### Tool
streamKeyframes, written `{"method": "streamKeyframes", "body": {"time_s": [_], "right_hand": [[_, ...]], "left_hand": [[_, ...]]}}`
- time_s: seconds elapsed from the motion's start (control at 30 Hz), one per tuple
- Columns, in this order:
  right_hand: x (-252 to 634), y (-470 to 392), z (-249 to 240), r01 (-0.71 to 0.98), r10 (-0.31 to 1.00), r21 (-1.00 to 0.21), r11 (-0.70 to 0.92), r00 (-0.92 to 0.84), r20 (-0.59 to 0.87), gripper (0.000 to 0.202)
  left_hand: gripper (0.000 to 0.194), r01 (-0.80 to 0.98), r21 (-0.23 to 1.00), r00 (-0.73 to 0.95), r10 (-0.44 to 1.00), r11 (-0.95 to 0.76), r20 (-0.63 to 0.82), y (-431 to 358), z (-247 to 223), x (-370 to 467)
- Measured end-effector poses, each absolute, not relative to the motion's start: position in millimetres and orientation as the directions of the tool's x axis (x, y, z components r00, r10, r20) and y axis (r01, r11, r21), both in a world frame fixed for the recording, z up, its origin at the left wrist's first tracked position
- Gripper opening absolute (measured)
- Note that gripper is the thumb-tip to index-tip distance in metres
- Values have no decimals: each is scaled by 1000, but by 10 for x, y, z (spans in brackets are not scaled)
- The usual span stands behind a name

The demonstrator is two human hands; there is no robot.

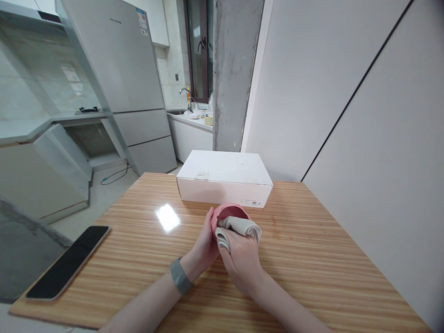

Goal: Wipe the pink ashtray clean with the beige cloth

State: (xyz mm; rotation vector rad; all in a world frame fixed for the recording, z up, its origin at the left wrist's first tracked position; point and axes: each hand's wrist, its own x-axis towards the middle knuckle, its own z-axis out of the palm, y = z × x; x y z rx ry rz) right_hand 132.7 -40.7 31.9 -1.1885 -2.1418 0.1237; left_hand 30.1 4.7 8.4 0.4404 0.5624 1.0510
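Note:
A pink, round, open-topped vessel (231, 209), perhaps a bowl or cup, is tilted over the wooden table in front of me. My left hand (207, 240) wraps around its left side, with a grey band on the wrist. A folded beige cloth (244, 226) is bunched in my right hand (241, 259), which presses it at the vessel's mouth. Part of the cloth reaches inside the rim. The vessel's lower part is hidden behind my hands and the cloth.
Behind the vessel lies a closed white box (225, 178) on the wooden table (312, 249). A black-screened phone or tablet (69, 263) rests near the table's left edge. A white wall panel (381, 162) borders the right side. Farther back stands a grey refrigerator (118, 60).

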Motion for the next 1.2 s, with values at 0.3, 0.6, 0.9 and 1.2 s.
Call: {"method": "streamKeyframes", "body": {"time_s": [0.3,0.6,0.9,1.2], "right_hand": [[1415,-369,293,677,739,-398,620,-332,586,33],[1480,-329,316,678,714,-294,673,-494,496,27],[1501,-343,382,685,726,-247,685,-617,302,18],[1454,-344,502,688,765,-337,643,-554,328,17]], "left_hand": [[62,-571,720,300,917,394,-264,28,1,283],[47,-511,739,307,896,439,-319,73,67,172],[42,-549,660,456,846,513,-278,124,53,129],[45,-691,584,369,903,426,-221,119,60,207]]}}
